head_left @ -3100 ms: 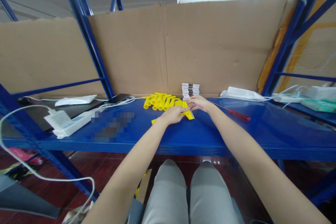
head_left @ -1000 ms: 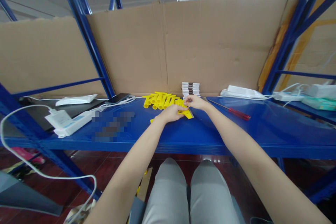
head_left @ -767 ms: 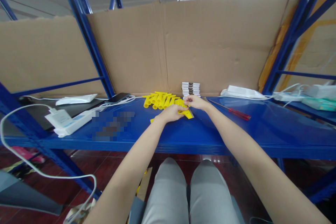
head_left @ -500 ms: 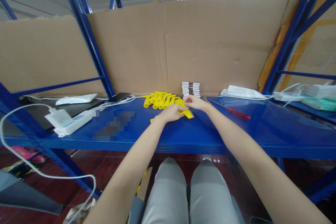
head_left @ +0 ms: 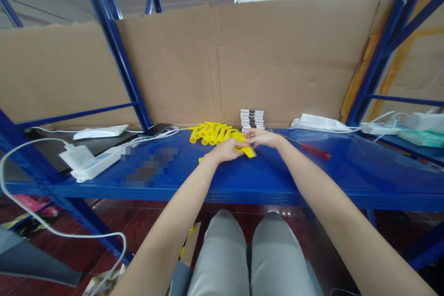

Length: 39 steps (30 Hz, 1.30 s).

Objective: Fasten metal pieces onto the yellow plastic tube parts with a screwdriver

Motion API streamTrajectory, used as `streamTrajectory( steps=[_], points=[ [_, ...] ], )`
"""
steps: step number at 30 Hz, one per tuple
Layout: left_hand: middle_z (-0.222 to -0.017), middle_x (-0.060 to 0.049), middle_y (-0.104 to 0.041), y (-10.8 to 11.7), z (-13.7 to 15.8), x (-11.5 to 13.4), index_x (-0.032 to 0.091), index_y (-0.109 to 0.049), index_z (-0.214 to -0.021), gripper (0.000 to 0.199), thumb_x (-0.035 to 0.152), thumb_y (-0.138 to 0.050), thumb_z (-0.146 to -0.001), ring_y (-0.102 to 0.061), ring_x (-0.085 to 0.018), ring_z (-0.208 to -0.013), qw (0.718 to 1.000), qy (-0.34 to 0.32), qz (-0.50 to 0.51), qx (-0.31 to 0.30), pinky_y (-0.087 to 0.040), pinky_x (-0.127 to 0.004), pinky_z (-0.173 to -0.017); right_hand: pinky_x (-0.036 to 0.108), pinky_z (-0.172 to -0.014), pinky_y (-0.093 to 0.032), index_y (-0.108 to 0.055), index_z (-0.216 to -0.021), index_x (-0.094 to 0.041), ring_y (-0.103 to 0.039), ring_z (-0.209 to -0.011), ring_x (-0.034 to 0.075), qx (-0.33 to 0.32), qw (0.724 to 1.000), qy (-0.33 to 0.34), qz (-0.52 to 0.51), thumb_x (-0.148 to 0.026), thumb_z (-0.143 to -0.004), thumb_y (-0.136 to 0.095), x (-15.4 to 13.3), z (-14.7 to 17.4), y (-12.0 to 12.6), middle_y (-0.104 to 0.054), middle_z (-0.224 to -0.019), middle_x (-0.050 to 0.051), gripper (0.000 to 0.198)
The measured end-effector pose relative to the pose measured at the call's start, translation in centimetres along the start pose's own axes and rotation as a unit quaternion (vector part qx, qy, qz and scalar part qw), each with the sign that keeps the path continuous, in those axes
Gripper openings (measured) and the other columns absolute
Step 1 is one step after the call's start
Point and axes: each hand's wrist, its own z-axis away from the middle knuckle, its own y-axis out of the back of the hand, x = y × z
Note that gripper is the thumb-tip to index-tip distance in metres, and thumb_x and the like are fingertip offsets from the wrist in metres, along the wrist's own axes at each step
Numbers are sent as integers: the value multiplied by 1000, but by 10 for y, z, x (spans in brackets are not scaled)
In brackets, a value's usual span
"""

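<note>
Left hand (head_left: 229, 150) grasps a yellow plastic wedge-headed piece (head_left: 249, 151), apparently unfinished; right hand (head_left: 261, 137), grip unclear, adjoins it; beyond left hand lie yellow plastic tubular pieces (head_left: 221, 136).

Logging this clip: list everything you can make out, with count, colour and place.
Yellow pieces: several, overlapping; yellow; back centre of shelf
Held piece: one; yellow, pale edge; left hand
Stack: one, layers uncounted; white, dark marks; behind right hand
Screwdriver: one; red handle; right of right hand
Long case: one; white; back right
Green-white packet: one; far right
Phone-like slab: one; black; back left
Power strip: one; white; left
Charger: one; white; on power strip
Flat packet: one; white; far left
Pixelated patch: contents unreadable; left
Shelf: blue; under these
Cardboard: several panels; brown; behind
Trousered legs: two; grey; below
Left hand, right hand: centre
</note>
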Motion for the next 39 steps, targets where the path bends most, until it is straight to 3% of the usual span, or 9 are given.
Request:
streamTrajectory(
  steps=[6, 26, 32, 39],
  points=[
    [-121, -1, -70, -1, 1, 4, 26, -68, -121, 39, 21, -60, -83, -64, -23, -111, 1000, -11, 17, 6, -45, -37, -103, 18, -55, -46, -56, -92, -20, -59, -74, 12, -1, 1000, 2, -2, -14, -75, -69, -3, 1, -6, -61, -84, 1, 22],
    [-117, -2, -71, -1, 1, 5, 25, -68, -121, 41, 19, -61, -81, -67, -22, -100, 1000, -5, 15, 3, -48, -35, -96, 18, -55, -46, -59, -84, -18, -57, -66, 11, 10, 999, 26, 22, -15, -78, -68, -1, -3, -8, -62, -75, 0, 11],
    [-117, -1, -72, -1, 1, 6, 27, -68, -121, 41, 20, -61, -81, -66, -22, -101, 1000, -1, 9, 7, -48, -34, -96, 19, -58, -48, -59, -85, -18, -58, -67, 11, 18, 1000, 7, -15, -9, -81, -60, 0, -3, -9, -61, -73, -1, 10],
    [-116, -1, -72, 1, 1, 4, 27, -67, -123, 44, 21, -63, -80, -66, -21, -99, 1000, -14, 5, 21, -48, -32, -93, 19, -60, -48, -60, -86, -18, -59, -64, 10, 10, 998, -1, -66, -5, -74, -65, 1, -3, -9, -62, -71, -2, 19]
  ],
)
